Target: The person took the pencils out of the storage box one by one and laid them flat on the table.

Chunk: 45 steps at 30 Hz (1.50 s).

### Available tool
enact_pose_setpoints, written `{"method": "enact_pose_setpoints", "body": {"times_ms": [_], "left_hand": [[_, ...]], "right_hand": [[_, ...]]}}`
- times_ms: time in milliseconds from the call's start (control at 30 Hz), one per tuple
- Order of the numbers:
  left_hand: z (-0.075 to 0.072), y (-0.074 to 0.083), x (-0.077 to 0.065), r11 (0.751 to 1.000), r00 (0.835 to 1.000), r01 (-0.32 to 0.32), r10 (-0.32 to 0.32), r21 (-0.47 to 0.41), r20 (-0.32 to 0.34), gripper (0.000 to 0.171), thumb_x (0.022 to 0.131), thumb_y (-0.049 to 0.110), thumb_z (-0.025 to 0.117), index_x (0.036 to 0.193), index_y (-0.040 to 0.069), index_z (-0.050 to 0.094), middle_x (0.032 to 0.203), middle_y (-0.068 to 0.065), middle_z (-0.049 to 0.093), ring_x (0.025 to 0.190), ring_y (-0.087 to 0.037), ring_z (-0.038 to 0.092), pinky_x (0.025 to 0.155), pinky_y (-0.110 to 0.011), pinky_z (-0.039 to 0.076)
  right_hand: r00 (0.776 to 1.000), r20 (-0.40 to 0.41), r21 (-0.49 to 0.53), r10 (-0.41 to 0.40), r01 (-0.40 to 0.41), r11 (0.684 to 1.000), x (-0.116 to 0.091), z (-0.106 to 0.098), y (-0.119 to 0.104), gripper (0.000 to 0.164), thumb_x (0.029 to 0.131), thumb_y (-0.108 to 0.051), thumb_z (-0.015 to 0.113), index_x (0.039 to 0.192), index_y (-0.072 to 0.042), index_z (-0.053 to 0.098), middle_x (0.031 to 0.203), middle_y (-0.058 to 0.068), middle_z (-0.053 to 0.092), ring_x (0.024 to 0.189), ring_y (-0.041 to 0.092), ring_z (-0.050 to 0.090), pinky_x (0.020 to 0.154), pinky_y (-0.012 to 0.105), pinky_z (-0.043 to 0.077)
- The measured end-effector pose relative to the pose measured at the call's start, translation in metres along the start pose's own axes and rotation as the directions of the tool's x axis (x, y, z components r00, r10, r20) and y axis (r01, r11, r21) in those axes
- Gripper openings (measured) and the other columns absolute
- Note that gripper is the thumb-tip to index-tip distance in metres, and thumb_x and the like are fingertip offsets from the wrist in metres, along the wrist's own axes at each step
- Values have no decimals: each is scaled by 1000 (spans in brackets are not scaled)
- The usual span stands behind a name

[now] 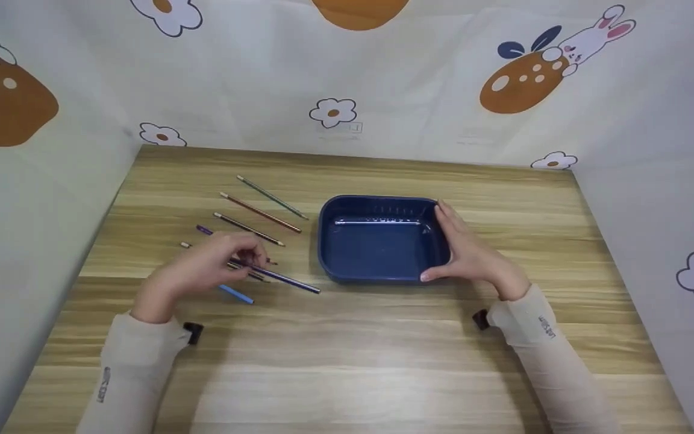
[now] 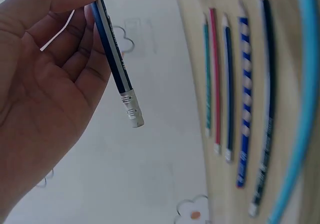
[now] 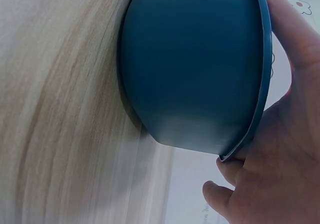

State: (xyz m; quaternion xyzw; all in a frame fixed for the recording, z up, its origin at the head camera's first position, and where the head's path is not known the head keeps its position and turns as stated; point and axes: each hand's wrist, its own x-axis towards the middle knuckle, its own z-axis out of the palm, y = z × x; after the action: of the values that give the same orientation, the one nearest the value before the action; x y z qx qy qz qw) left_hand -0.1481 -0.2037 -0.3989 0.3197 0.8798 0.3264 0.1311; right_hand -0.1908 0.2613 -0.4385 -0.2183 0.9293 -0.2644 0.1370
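My left hand (image 1: 211, 262) pinches a dark blue and silver striped pencil (image 2: 114, 52) with a white eraser end. It is held above the other pencils, its far end slanting toward the bin. Gripped at its right end by my right hand (image 1: 473, 253) is a dark blue plastic bin (image 1: 377, 250), thumb at the front rim and fingers at the back corner. Its inside holds nothing visible. Left of the bin lie a green pencil (image 1: 271, 197), a red pencil (image 1: 261, 212) and a dark pencil (image 1: 249, 229). A light blue pencil (image 1: 237, 294) lies nearest my body, partly hidden by the hand.
Under my left hand lie a blue pencil (image 2: 245, 99) with a pale spiral pattern and a dark green pencil (image 2: 269, 74). The wood-grain table (image 1: 359, 355) is bordered at the back and sides by a printed cloth (image 1: 262, 72) with flowers and rabbits.
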Motion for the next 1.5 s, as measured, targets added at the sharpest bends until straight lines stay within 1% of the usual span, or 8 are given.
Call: {"method": "enact_pose_setpoints", "body": {"times_ms": [267,400,567,667,800,1033,1300,1500], "left_hand": [[8,-23,-43,989,990,143,-143,25,-8,25,80,-9,64,94,11,67,94,1,69,89,-15,62,81,-31,56],[13,-35,-57,981,982,188,-187,47,-13,25,77,-10,64,90,12,68,90,2,68,85,-13,62,78,-29,55],[19,-48,-69,966,969,249,-249,75,-5,29,75,-13,63,86,13,67,85,4,65,81,-11,57,73,-26,52],[23,-55,-73,957,961,275,-275,94,-13,31,73,-15,62,84,14,66,82,5,63,79,-9,55,70,-24,50],[26,-64,-75,952,958,286,-285,110,-28,32,72,-17,59,82,13,66,81,4,63,79,-10,55,70,-26,50],[20,-74,-72,930,942,334,-330,152,-56,31,77,-15,59,82,14,66,83,2,65,82,-16,58,75,-35,52],[14,-79,-74,916,927,375,-368,145,-70,28,83,-12,61,83,15,66,87,0,67,86,-18,61,77,-39,53],[15,-78,-77,916,927,375,-366,142,-84,26,82,-13,61,84,13,66,89,-2,68,88,-21,62,78,-41,53]], "right_hand": [[1000,0,-11,2,-2,1000,-1,-3,1,140,64,-54,88,158,2,0,167,22,-5,155,40,-1,124,58,12],[1000,-4,-11,-2,2,1000,-1,-3,1,140,64,-54,89,158,2,1,167,22,-5,155,40,0,124,58,12],[1000,3,-16,12,-12,1000,-1,-3,2,141,63,-55,88,158,0,1,167,19,-6,155,38,-1,125,56,12],[1000,4,-14,19,-19,1000,-1,-3,0,141,63,-56,88,159,0,1,168,18,-7,156,36,-1,125,54,12],[1000,14,-14,18,-18,1000,-3,-5,-1,140,63,-56,88,159,0,1,168,16,-7,156,34,-3,125,54,12],[1000,12,-20,10,-9,1000,-3,-5,-2,139,64,-55,88,158,1,2,168,16,-7,156,35,-3,125,54,11],[1000,15,-18,9,-8,1000,-2,-3,-2,140,64,-55,88,158,1,1,168,15,-9,156,35,-4,125,54,10],[1000,16,-12,10,-10,1000,-2,-2,-2,139,64,-55,88,158,1,2,168,14,-9,156,35,-4,125,54,10]]}}
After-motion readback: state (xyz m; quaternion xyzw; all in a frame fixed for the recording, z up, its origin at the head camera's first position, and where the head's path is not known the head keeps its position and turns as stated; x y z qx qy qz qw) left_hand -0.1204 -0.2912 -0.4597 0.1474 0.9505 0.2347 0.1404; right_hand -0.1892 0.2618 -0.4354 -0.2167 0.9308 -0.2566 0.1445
